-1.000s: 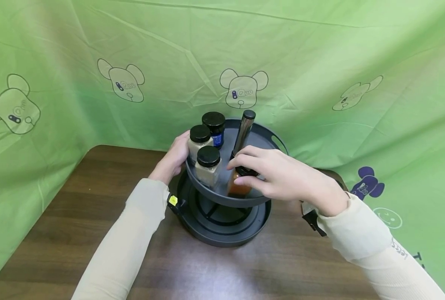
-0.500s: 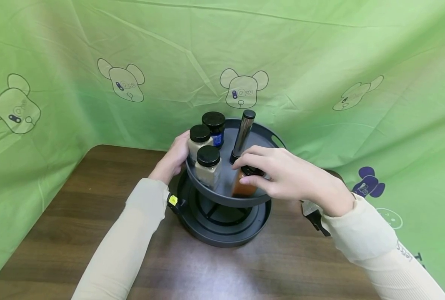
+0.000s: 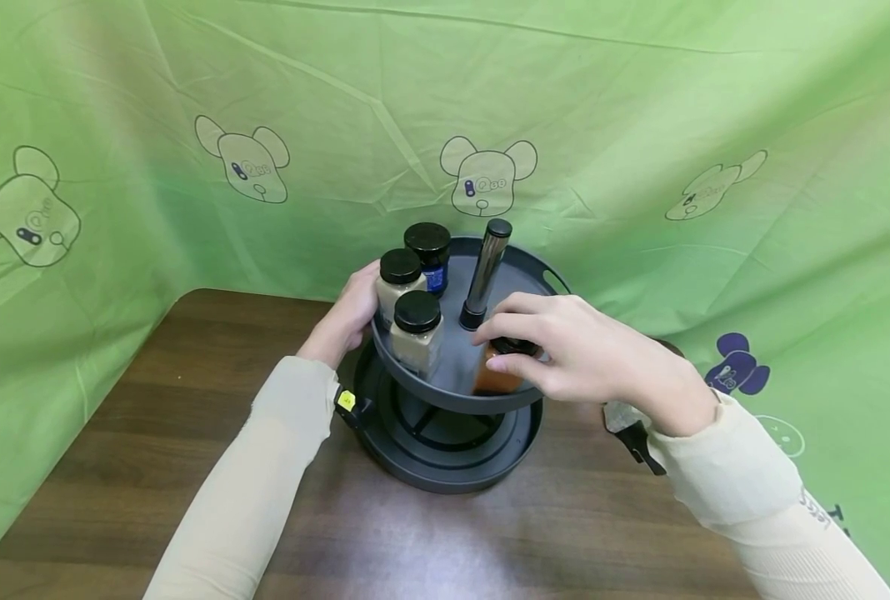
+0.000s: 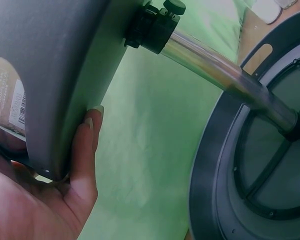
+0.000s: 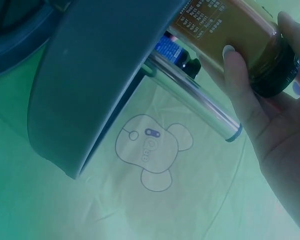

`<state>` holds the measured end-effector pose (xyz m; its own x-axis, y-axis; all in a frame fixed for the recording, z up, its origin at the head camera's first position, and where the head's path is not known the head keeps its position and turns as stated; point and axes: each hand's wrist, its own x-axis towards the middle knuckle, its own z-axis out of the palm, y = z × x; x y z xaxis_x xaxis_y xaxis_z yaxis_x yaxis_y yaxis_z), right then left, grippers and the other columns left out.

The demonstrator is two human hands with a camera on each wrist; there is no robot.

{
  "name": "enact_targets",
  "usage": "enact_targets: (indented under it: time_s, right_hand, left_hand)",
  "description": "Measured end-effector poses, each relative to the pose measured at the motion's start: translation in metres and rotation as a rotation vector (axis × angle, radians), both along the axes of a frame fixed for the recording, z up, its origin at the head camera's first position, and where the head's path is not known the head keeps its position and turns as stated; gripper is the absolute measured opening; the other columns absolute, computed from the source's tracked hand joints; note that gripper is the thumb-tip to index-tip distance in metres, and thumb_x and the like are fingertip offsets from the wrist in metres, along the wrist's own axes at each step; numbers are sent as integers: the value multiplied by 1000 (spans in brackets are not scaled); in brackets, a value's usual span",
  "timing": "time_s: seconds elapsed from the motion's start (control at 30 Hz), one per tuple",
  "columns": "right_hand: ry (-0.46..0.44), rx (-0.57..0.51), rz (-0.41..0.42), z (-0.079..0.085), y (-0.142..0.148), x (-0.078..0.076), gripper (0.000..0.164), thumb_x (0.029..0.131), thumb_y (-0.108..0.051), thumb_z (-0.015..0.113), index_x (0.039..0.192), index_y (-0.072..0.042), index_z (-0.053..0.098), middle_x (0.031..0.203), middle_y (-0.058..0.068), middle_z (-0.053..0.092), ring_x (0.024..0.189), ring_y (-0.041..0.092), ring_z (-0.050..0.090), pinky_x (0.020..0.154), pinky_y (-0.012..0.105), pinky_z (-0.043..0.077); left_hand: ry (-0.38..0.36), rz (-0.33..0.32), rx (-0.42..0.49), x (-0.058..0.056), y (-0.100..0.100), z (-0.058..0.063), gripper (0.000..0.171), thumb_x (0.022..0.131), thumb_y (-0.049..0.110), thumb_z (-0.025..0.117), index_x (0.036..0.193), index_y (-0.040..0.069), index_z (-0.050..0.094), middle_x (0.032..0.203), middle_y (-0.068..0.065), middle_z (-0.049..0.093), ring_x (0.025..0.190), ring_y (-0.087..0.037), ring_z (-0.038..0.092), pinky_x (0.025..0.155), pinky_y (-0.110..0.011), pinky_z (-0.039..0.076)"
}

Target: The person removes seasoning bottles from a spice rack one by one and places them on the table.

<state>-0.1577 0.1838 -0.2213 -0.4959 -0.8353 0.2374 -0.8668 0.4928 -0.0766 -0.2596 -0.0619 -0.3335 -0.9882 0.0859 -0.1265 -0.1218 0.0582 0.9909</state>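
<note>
My right hand (image 3: 572,346) grips an orange-brown spice jar (image 5: 230,30) near its black lid, at the front right of the upper tray (image 3: 456,403) of a grey two-tier rack. On the tray's left side, my left hand (image 3: 347,312) holds the rim, fingers curled under it in the left wrist view (image 4: 82,155). Two pale jars with black lids, a front one (image 3: 415,337) and a rear one (image 3: 397,287), stand close to that hand. Behind them is a dark jar (image 3: 428,257) with a blue label. A metal post (image 3: 486,271) rises from the tray's middle.
Below sits the rack's lower tray (image 3: 445,479), joined by a metal pole (image 4: 215,62). The rack stands on a brown wooden table (image 3: 190,467). A green cloth (image 3: 325,108) with bear-head prints hangs behind and at both sides.
My right hand has shifted a little to the right with the orange-brown jar, away from the pale jars and the post. The left hand stays on the rim.
</note>
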Motion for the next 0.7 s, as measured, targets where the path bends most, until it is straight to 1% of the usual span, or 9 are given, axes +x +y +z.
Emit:
enact_targets:
  time_s: [0.23,0.37,0.5,0.7]
  right_hand:
    - [18,-37,29,3,4,0,17,88,-22,61,105,-21,66,107,-6,62,85,3,58,71,24,48]
    - [19,-48,32,6,6,0,18,88,-18,61,106,-22,66,109,-5,61,89,5,58,71,25,48]
    - [33,-66,24,8,10,0,21,88,-14,60,106,-22,66,110,-5,61,89,5,57,70,24,47]
    - [56,-72,-15,12,14,0,25,87,-14,61,110,-22,66,109,-4,60,86,5,56,69,25,46]
  left_hand:
    - [-13,-10,0,1,0,2,37,97,42,35,127,27,52,136,4,44,124,-15,36,98,-35,36]
    - [-11,-11,8,1,1,1,37,97,41,35,126,25,52,134,4,44,122,-15,37,95,-33,37]
    - [-8,-13,10,0,1,1,36,98,40,35,125,24,53,133,3,45,121,-15,38,93,-32,38]
    - [-9,-5,1,1,0,1,37,98,40,35,127,25,52,135,3,44,123,-15,37,96,-34,37]
